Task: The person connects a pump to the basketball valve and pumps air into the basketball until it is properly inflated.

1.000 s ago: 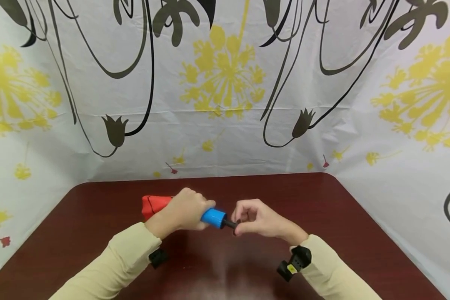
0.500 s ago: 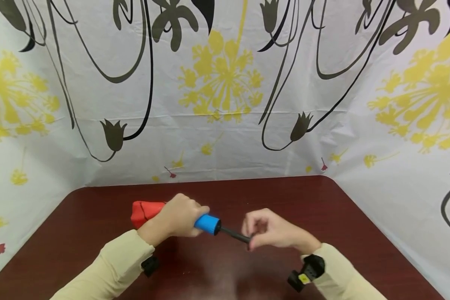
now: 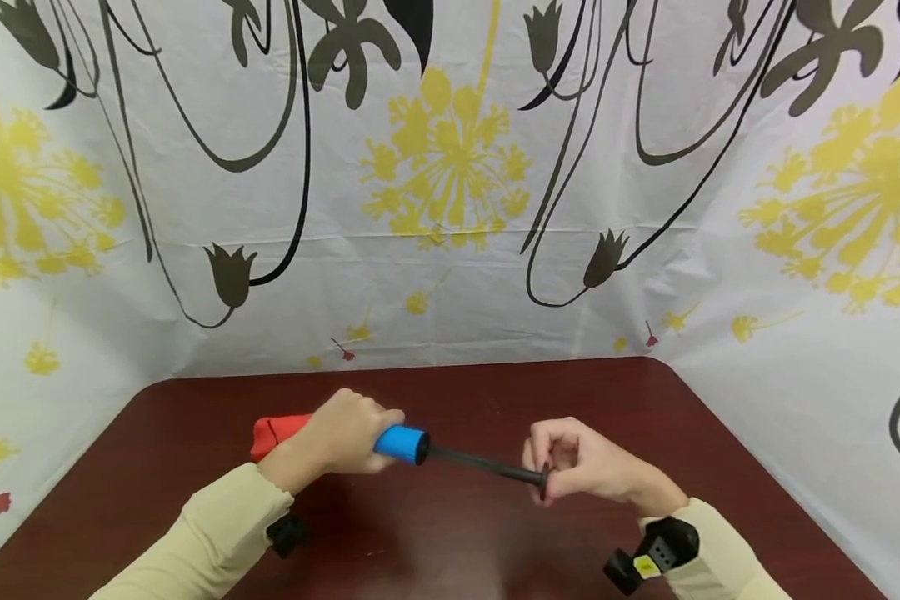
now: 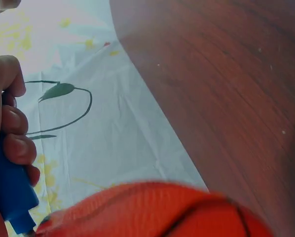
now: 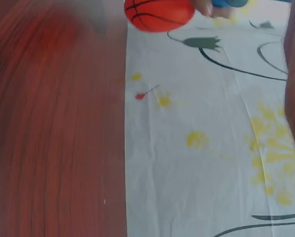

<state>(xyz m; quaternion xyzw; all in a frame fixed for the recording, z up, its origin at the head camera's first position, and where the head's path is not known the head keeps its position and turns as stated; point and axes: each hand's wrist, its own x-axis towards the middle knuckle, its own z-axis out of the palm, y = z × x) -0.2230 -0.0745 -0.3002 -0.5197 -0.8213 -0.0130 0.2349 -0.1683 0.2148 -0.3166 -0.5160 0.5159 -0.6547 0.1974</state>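
Blue pump [image 3: 401, 443] lies within the gripping left hand [image 3: 351, 433]; right hand [image 3: 583, 461] pinches its rod [image 3: 487, 465].

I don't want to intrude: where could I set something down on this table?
Bare: tabletop between the left sleeve and left edge, and along the patterned back cloth. Crowded: the middle, where the left hand holds a blue pump by a red ball and the right hand pinches the rod.

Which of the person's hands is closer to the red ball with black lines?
Left. The left hand grips the blue tube close beside the red ball; the right hand is farther off, pinching the far end of the black rod.
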